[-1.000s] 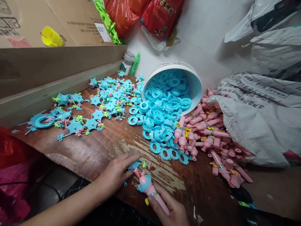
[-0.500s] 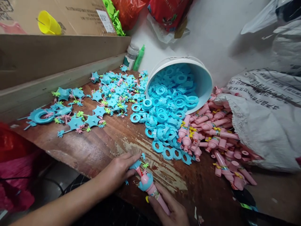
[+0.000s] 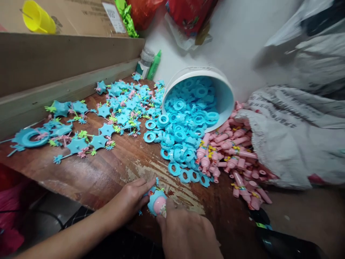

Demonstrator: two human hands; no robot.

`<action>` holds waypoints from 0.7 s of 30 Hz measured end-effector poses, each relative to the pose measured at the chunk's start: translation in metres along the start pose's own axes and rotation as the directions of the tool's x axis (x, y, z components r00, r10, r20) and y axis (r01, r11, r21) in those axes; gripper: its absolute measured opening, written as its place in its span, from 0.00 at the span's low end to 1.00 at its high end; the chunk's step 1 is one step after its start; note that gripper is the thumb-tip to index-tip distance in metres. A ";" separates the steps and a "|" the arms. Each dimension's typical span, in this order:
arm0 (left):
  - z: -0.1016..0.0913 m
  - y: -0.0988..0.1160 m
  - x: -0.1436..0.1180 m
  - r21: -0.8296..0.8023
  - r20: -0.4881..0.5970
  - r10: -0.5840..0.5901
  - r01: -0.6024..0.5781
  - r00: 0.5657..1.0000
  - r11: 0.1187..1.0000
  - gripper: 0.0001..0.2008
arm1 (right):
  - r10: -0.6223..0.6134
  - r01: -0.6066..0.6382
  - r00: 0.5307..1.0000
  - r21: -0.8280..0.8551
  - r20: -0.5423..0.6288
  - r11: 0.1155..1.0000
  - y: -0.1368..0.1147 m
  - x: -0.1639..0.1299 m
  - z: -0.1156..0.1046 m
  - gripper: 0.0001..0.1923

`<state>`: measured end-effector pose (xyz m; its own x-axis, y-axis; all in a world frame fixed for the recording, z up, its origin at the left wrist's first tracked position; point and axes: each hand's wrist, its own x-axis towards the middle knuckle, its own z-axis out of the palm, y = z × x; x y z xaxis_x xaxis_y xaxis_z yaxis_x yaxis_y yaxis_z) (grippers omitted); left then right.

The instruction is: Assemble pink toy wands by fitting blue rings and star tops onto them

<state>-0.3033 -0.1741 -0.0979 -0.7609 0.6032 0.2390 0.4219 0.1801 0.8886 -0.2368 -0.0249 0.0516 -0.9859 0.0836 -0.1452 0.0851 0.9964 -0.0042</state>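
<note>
Your right hand [image 3: 185, 233] is nearest the camera, its back up, fingers wrapped around the pink toy [image 3: 157, 203] so that only the rounded pink head with its blue collar shows past your knuckles. Your left hand [image 3: 129, 199] lies flat on the table edge just beside it, thumb and fingertips pinching the small blue piece at the toy's tip. The toy sits between both hands, touching each, low over the wood.

The table [image 3: 113, 172] is dark brown wood, glossy in places, with the finish worn pale in a streak just beyond your hands. Further out, a heap of smooth blue plastic rings [image 3: 180, 144] spills from a white bucket [image 3: 226, 97] lying on its side. To the right, pink toy handles [image 3: 237, 158] pour from a coarse white woven sack [image 3: 293, 144]. To the left, blue star shapes [image 3: 121, 111] with thin pink and green sprigs lie scattered. Behind runs a plain wooden ledge [image 3: 67, 61], with a cardboard box [image 3: 81, 16] and a yellow cup [image 3: 37, 18] on top, before a white wall.
</note>
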 end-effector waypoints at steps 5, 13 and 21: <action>0.000 0.002 0.008 0.034 -0.089 0.060 -0.057 0.994 0.998 0.26 | 0.088 -0.159 0.984 0.535 0.157 0.830 0.048 0.004 0.019 0.09; -0.062 -0.007 0.100 0.372 -0.296 0.107 0.011 0.949 0.928 0.29 | 0.294 -0.032 0.848 0.510 -0.442 0.860 0.172 0.065 0.022 0.17; -0.054 -0.050 0.152 0.388 -0.240 0.034 0.064 0.970 0.919 0.23 | 0.125 0.100 0.865 0.411 -0.485 0.906 0.245 0.151 -0.011 0.10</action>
<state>-0.4668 -0.1335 -0.0848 -0.8422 0.4048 0.3561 0.5307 0.5057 0.6801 -0.3659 0.2318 0.0398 -0.9125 0.2048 0.3542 0.0379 0.9042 -0.4253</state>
